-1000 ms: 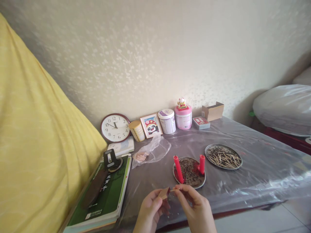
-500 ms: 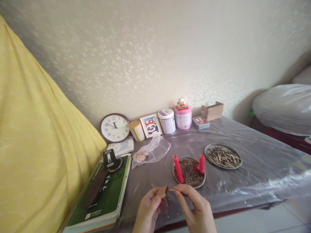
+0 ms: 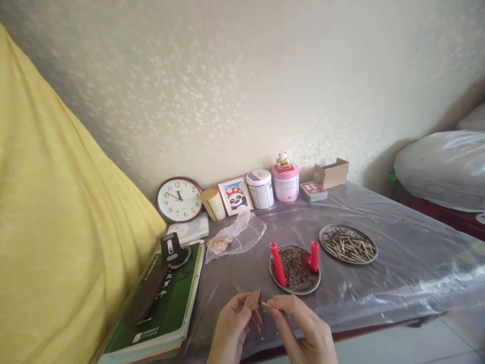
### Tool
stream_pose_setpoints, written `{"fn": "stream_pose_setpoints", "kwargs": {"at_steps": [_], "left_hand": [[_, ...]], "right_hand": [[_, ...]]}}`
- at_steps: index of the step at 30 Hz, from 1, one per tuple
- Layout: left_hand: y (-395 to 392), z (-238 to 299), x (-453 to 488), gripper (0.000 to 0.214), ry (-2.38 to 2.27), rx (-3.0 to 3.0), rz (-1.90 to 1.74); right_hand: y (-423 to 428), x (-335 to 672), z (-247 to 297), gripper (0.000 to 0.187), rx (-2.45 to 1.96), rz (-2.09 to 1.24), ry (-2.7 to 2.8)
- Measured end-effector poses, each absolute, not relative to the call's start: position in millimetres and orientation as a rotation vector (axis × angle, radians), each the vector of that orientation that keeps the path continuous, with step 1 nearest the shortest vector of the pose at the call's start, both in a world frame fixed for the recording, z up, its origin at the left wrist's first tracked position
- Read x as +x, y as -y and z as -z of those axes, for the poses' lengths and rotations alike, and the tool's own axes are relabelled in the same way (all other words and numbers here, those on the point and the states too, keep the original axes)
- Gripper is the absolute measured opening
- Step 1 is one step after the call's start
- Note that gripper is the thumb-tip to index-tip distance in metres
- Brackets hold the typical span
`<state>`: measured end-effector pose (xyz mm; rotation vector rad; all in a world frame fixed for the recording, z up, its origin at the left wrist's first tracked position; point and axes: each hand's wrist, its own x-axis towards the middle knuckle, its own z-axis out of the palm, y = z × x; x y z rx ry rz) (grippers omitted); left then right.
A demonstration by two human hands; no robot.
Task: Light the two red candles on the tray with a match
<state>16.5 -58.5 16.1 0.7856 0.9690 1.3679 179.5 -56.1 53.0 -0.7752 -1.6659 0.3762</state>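
My left hand [image 3: 232, 328] is closed round a small matchbox [image 3: 253, 300], held up over the table's near edge. My right hand [image 3: 303, 331] pinches a match [image 3: 266, 304] whose tip rests against the box's dark striking side. Just beyond my hands a round metal dish [image 3: 295, 284] of burnt scraps holds two unlit red candles: a tilted one [image 3: 278, 264] on its left, a shorter one [image 3: 314, 256] on its right. A second metal dish [image 3: 347, 245] with several matches lies farther right.
A plastic sheet [image 3: 409, 273] covers the table. A green book [image 3: 166, 303] with a dark clip lies left, next to yellow fabric [image 3: 56, 227]. A crumpled clear bag [image 3: 238, 235], wall clock [image 3: 179, 199], framed picture [image 3: 235, 196], tins [image 3: 285, 183] and a cardboard box [image 3: 332, 173] line the wall.
My right hand has drawn slightly down and toward me, and the match tip now sits lower on the matchbox's side. Left hand and table items are unchanged.
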Motion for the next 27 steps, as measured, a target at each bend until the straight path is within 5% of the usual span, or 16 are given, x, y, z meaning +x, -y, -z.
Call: {"fn": "stream_pose_setpoints", "kwargs": {"at_steps": [9, 15, 27], "left_hand": [[70.1, -21.7, 4.5, 0.062, -0.874, 0.985, -1.348], [61.0, -42.5, -19.9, 0.039, -1.038, 0.501, -1.715], [59.0, -39.9, -23.9, 0.045, -1.061, 0.343, -1.783]], "right_hand": [[39.9, 177.0, -24.1, 0.024, -1.222, -0.716, 1.453], [37.8, 175.4, -26.9, 0.039, -1.19, -1.062, 1.204], [36.1, 179.8, -27.1, 0.042, -1.226, -1.006, 1.251]]}}
